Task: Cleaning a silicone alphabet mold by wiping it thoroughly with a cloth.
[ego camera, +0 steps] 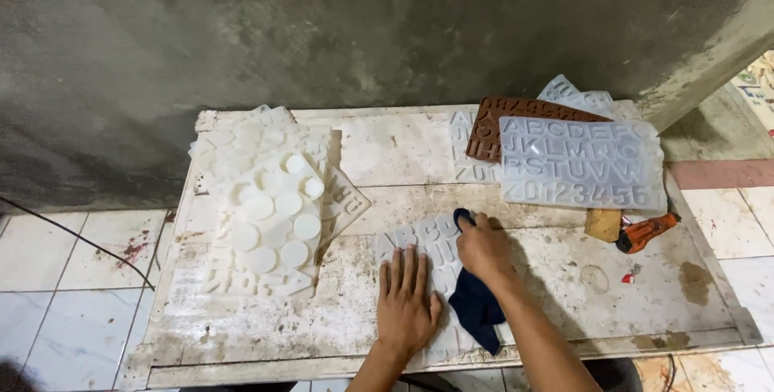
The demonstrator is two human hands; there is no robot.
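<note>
- The translucent letter mould [419, 251] lay flat on the stained white table [564, 303], near the front edge, under both hands; its far end showed raised letters, its near end reached almost to the table's lip.
- The left hand [407, 303] lay palm down on the mould, fingers straight and slightly spread, pressing it to the table; it gripped nothing.
- The right hand [484, 248] was closed around a dark blue cloth [474, 303]; the cloth bunched out above the knuckles and hung loose below the wrist, across the mould's right part.
- Handling, as judged: the mould looked like thin silicone; light, soft, floppy, likely to sag if lifted by one corner; probably not fragile; its surface appeared smooth and might slide on the table unless pinned, as the flat palm did.
- Best hold, as judged: two opposite edges, or a flat palm on top; the raised letters offered poor purchase.
- Orientation: the long axis appeared to run from the front edge away toward the wall, tilted a little to the right; its letter rows seemed to read across it, though the hands hid most of them.
- Nearby: a stack of white moulds with round discs [270, 206] well to the left; a larger clear letter mould [580, 162] overlapping a brown mould [500, 118] at the back right; an orange tool [645, 232] just beside them.
</note>
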